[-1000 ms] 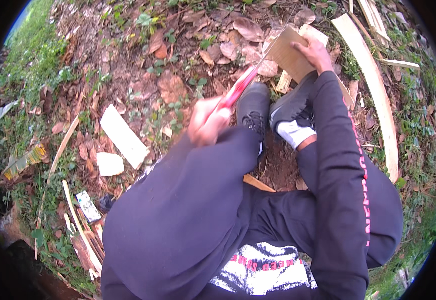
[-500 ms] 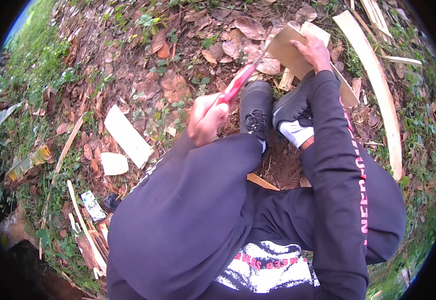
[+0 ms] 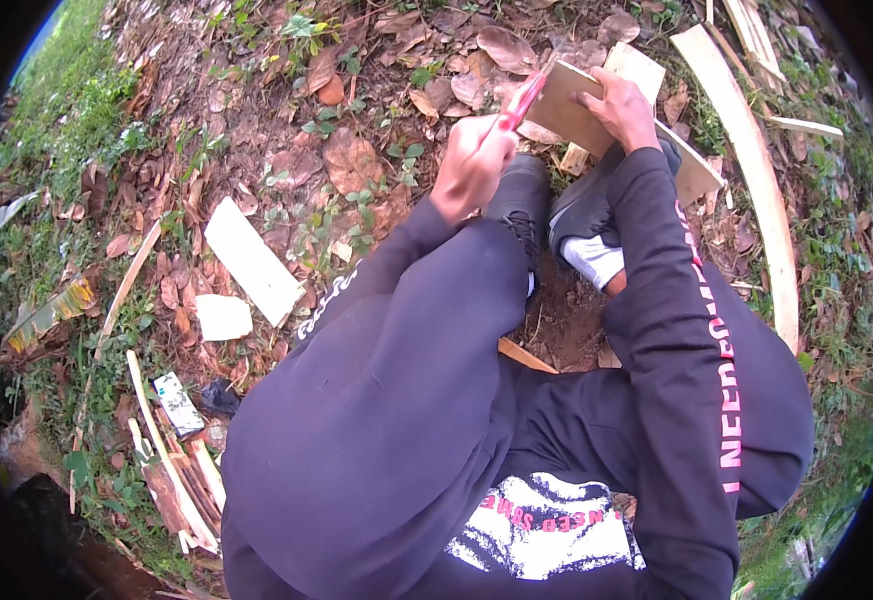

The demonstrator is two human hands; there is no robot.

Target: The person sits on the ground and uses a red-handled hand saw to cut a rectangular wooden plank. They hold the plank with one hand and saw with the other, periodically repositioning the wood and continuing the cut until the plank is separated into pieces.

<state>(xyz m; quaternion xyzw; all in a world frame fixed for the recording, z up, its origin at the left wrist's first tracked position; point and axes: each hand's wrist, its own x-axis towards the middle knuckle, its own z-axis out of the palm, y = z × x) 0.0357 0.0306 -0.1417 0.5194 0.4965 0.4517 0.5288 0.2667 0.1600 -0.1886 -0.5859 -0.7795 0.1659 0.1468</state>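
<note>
My left hand [image 3: 474, 165] is closed round the handle of a red tool [image 3: 526, 98], a saw by its long narrow shape. The tool's far end meets the left edge of a thin wooden board [image 3: 564, 108]; its blade is hard to make out. My right hand [image 3: 621, 108] grips that board at its upper right, thumb on the face turned to me. The board stands tilted by my right shoe [image 3: 596, 195]. Behind and below it show the ends of another pale board [image 3: 694, 172]. My left shoe [image 3: 519, 190] is just below the tool.
A long pale plank [image 3: 746, 170] lies on the right, with narrow strips [image 3: 754, 40] beyond it. Leftward on the leafy ground are a rectangular board [image 3: 253, 262] and a small offcut [image 3: 223, 317]. A phone-like object [image 3: 178, 404] rests by a bundle of sticks [image 3: 181, 470].
My left hand has pushed the red tool forward and to the right along the board's edge. The right hand and the board have stayed nearly in place.
</note>
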